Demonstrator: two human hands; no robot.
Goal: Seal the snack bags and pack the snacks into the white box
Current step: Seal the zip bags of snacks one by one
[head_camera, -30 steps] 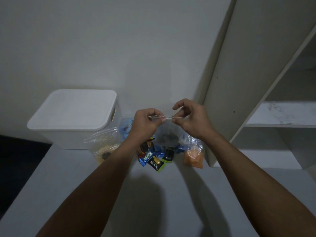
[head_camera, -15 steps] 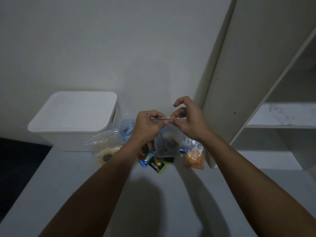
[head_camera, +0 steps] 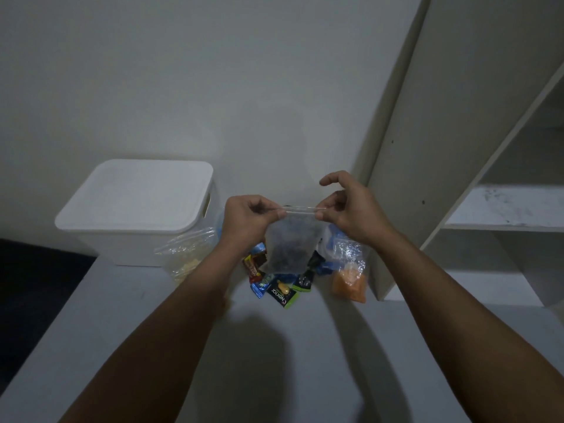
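I hold a clear zip bag with dark snacks (head_camera: 290,245) up over the table. My left hand (head_camera: 247,221) pinches the left end of its top strip and my right hand (head_camera: 348,209) pinches the right end. Below it lie several small wrapped snacks (head_camera: 282,293), a clear bag with orange snacks (head_camera: 349,280) on the right, and a clear bag with yellow snacks (head_camera: 186,254) on the left. The white box (head_camera: 137,209) stands at the back left with its lid on.
A white shelf unit (head_camera: 503,206) rises on the right, its side panel close behind the orange bag. The grey table (head_camera: 274,361) stretches toward me, and its left edge drops off to a dark floor (head_camera: 36,285).
My right hand has slid right along the bag's top strip, so my hands are now farther apart. The bag hangs flatter and its top looks stretched straight.
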